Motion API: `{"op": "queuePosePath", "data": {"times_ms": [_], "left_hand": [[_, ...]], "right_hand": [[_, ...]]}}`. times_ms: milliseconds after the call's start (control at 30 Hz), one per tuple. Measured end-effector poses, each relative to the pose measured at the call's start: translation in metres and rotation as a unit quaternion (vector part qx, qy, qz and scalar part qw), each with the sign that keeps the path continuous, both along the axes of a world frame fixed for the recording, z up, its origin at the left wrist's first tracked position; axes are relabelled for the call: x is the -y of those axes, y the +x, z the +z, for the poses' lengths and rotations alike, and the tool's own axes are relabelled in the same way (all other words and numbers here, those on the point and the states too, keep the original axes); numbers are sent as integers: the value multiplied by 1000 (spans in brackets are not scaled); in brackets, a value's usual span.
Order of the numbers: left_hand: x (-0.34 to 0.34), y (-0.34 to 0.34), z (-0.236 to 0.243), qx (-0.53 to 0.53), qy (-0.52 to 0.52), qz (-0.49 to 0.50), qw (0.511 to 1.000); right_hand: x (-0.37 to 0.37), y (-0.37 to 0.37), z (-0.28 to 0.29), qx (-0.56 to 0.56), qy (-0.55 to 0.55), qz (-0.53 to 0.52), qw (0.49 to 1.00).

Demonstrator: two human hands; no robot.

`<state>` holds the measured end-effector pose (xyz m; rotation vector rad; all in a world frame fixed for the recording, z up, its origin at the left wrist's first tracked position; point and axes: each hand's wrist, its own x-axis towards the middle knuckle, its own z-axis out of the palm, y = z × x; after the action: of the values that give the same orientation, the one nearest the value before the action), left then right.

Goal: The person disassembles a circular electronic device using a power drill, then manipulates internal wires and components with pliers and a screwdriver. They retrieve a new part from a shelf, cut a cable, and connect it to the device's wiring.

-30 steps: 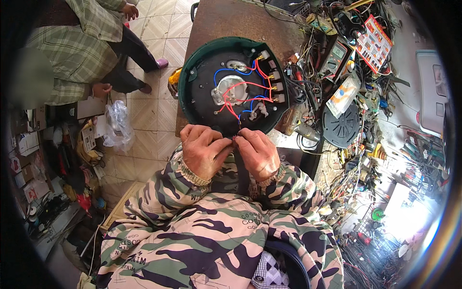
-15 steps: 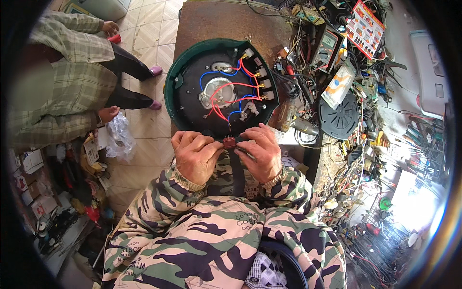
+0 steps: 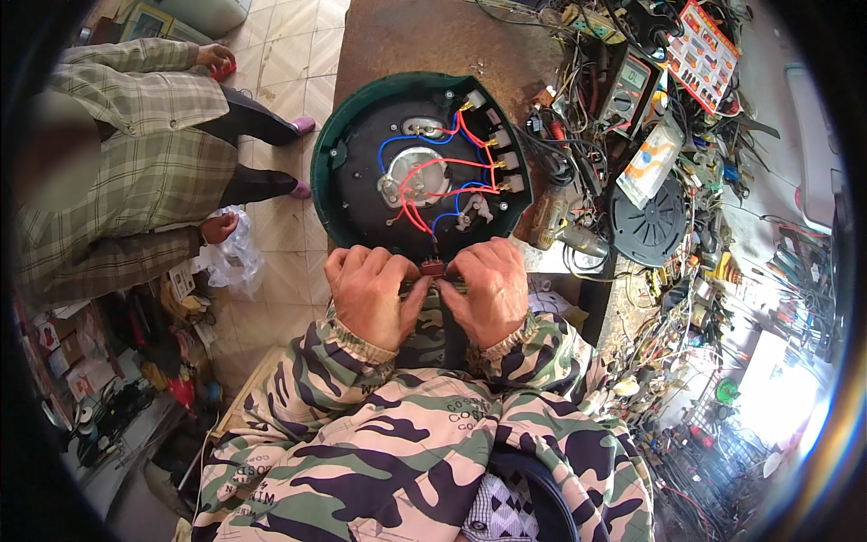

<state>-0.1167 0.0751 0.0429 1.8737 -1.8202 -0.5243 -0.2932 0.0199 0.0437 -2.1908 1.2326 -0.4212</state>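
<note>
A small dark-red switch with metal prongs on its upper side sits between my hands at the near rim of a round dark-green housing. My left hand pinches it from the left, thumb low and fingers curled. On the other side my right hand grips it too. Inside the housing, red wires and blue wires run between a round metal plate and white connectors along the right wall. Some wire ends hang close above the switch's prongs.
The housing rests on a brown workbench. A multimeter, a round black vented cover, a plastic packet and tangled cables crowd the right side. At left, a person in a plaid jacket stands on the tiled floor.
My thumbs have come together under the switch, and my right-hand fingers have curled in more tightly. The view has shifted slightly; the other person's red item has turned in the hand.
</note>
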Motion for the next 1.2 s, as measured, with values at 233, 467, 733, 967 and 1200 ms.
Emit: {"op": "queuePosePath", "data": {"times_ms": [233,467,733,967,1200], "left_hand": [[0,0,3,3,19,9,1000],[-13,2,0,-62,-90,42,993],[-45,-19,-22,-503,279,161,802],[-34,-34,-42,-633,286,203,690],[-37,-50,-45,-668,256,259,649]], "right_hand": [[8,-2,2,-2,25,35,999],[39,-2,4,125,179,-33,975],[66,0,-27,121,366,11,923],[83,7,-24,109,498,53,859],[93,4,-28,101,529,108,836]]}}
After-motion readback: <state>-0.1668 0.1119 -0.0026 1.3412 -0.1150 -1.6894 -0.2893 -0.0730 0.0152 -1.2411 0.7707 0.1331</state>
